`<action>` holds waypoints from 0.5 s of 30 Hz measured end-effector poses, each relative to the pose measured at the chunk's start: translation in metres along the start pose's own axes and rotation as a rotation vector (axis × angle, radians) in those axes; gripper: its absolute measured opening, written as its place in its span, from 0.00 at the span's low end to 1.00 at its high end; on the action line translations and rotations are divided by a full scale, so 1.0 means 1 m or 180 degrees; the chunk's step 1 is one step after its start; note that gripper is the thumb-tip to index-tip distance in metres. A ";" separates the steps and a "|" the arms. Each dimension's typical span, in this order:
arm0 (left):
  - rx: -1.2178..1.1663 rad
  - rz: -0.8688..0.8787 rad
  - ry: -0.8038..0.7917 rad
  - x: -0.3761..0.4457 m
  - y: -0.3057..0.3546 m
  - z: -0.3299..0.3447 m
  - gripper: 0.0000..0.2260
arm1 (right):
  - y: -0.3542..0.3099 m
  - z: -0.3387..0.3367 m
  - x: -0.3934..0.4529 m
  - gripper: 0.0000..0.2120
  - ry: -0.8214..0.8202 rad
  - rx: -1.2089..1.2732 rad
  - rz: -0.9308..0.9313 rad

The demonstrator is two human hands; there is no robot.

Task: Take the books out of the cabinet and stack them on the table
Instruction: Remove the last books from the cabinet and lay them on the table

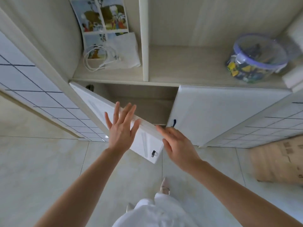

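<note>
The cabinet stands before you, its left door ajar and right door closed. Your left hand lies flat, fingers spread, on the left door; your right hand touches its top edge with relaxed fingers. No books visible inside.

Both hands, left hand and right hand, touch the half-open cabinet door.

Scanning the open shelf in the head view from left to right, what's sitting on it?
Picture book leaning on the back wall → coiled white cable → white folded cloth → upright divider → clear tub with a purple rim, holding colourful bits.
</note>
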State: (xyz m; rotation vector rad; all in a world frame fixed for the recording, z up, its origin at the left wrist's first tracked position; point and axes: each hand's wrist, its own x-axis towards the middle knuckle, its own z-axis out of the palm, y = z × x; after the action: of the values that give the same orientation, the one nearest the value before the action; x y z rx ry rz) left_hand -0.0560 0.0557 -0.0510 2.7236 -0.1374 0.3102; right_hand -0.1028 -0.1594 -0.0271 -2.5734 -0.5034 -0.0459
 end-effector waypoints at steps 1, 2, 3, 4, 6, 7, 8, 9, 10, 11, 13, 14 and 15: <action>0.0039 -0.0062 0.0044 0.007 0.005 0.006 0.25 | 0.009 -0.003 0.009 0.24 0.0116 -0.0232 -0.0117; 0.0086 -0.0103 0.0080 0.012 0.007 0.010 0.25 | 0.014 -0.003 0.017 0.23 0.0221 -0.0423 -0.0231; 0.0142 -0.0140 0.0105 0.018 0.010 0.014 0.26 | 0.017 -0.004 0.025 0.24 0.0280 -0.0564 -0.0340; 0.0196 -0.0172 0.0125 0.023 0.012 0.018 0.27 | 0.020 -0.003 0.033 0.24 0.0297 -0.0656 -0.0454; 0.0334 -0.0238 0.0153 0.032 0.017 0.022 0.27 | 0.024 0.001 0.043 0.25 0.0335 -0.0785 -0.0690; 0.0420 -0.0293 0.0149 0.036 0.019 0.024 0.27 | 0.027 0.004 0.046 0.25 0.0348 -0.0895 -0.0776; 0.0499 -0.0357 0.0124 0.041 0.021 0.025 0.28 | 0.029 0.007 0.048 0.27 0.0299 -0.1059 -0.0817; 0.0553 -0.0412 0.0098 0.044 0.024 0.027 0.27 | 0.029 0.011 0.049 0.30 0.0175 -0.1224 -0.0813; 0.0569 -0.0454 0.0091 0.048 0.026 0.029 0.27 | 0.031 0.014 0.050 0.34 0.0017 -0.1320 -0.0758; 0.0530 -0.0477 0.0109 0.054 0.028 0.030 0.27 | 0.034 0.015 0.054 0.39 -0.0126 -0.1369 -0.0661; 0.0330 -0.0450 0.0176 0.063 0.027 0.033 0.28 | 0.038 0.012 0.064 0.43 -0.0196 -0.1484 -0.0551; 0.0241 -0.0396 0.0212 0.067 0.023 0.032 0.27 | 0.042 0.010 0.070 0.41 -0.0144 -0.1558 -0.0598; 0.0195 -0.0306 0.0232 0.071 0.017 0.031 0.27 | 0.047 0.007 0.077 0.36 -0.0063 -0.1632 -0.0682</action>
State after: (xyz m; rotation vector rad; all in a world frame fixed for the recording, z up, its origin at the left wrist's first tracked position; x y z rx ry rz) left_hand 0.0167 0.0241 -0.0562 2.7640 0.0236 0.3911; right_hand -0.0145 -0.1673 -0.0460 -3.0021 -0.8681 -0.2542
